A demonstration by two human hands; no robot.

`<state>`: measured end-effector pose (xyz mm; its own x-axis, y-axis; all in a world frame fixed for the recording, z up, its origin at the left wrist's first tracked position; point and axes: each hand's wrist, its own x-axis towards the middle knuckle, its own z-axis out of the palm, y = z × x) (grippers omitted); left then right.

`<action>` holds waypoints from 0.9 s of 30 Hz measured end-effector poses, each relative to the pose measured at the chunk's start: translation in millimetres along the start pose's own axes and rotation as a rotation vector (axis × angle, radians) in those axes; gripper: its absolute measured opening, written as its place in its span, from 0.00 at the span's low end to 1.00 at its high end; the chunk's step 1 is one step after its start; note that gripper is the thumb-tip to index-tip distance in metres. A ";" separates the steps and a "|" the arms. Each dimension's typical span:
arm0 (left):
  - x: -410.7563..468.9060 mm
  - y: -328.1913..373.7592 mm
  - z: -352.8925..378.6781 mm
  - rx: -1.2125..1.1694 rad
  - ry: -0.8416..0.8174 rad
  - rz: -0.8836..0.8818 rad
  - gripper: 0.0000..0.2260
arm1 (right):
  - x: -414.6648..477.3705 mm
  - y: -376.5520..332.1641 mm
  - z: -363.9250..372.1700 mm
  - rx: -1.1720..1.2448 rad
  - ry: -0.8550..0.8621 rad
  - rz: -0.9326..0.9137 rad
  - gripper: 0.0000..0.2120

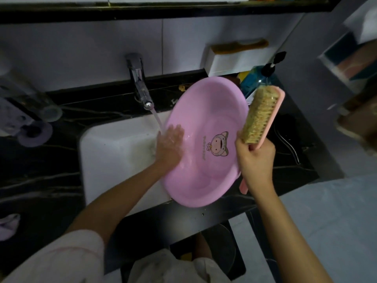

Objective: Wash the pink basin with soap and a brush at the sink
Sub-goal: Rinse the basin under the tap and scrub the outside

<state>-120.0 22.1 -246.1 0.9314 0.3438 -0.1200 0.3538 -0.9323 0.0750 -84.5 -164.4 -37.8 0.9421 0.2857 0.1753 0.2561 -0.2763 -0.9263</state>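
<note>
**Dim, soft, wide-angle warp**

Low light overall, cool cast. The black desk (51, 180) is nearly lost in shadow. Brightest areas: pink basin (204, 111) and white sink (114, 144). Small glint on the tap (148, 104) tip. Edges bend and smear; items at far left and far right are out of focus.

This looks like a home bathroom or washroom. A white sink (114, 152) is sunk into a black, veined stone table (40, 180), a chrome tap (140, 86) runs water, and pale wall tiles (81, 54) rise behind. A blue pump bottle (259, 78) stands at the back right. A white wall box (234, 62) holds a comb (238, 46), and blurred clear cups (40, 99) sit in a holder at the left.
</note>
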 end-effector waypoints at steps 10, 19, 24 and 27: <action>-60.3 54.0 -27.7 -0.453 -0.657 0.110 0.27 | -0.6 7.6 -2.5 -0.047 -0.023 -0.031 0.15; -72.8 2.5 -37.1 -1.179 -0.185 -0.775 0.30 | -1.9 16.1 -11.8 -0.077 -0.023 -0.056 0.09; -61.7 -13.7 -30.9 -1.727 -0.311 -0.799 0.19 | 2.8 11.7 -25.7 -0.061 -0.124 -0.094 0.08; -53.9 -21.3 -32.4 -1.833 -0.332 -0.807 0.20 | 12.8 15.9 -35.0 -0.112 -0.124 -0.074 0.10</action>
<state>-174.9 27.1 -209.1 0.5748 0.3110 -0.7569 0.4490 0.6534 0.6095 -60.8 -197.2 -38.6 0.8877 0.4178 0.1933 0.3531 -0.3483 -0.8683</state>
